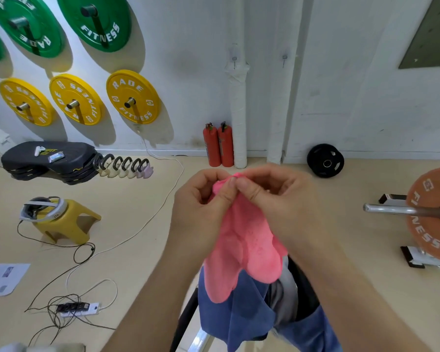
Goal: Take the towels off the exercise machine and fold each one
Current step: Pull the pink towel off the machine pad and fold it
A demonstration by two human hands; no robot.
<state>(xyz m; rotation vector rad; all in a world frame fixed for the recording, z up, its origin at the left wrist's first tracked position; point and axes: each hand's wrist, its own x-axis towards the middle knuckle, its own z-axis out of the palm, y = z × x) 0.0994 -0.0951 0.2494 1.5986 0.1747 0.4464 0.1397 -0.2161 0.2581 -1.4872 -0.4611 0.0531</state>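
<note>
A pink towel (247, 245) hangs in front of me, pinched at its top edge by both hands. My left hand (203, 199) and my right hand (272, 194) meet at the top corner, thumbs and forefingers closed on the cloth. Below it a blue towel (236, 311) and a grey towel (285, 295) drape over the black frame of the exercise machine (186, 318), part of which is hidden by the towels and my forearms.
Yellow stool (69, 222) with a headset on the floor at left, cables and a power strip (79, 307) near it. Two red fire extinguishers (217, 146) stand by the wall. A barbell with an orange plate (432, 217) lies at right. Weight plates hang on the wall.
</note>
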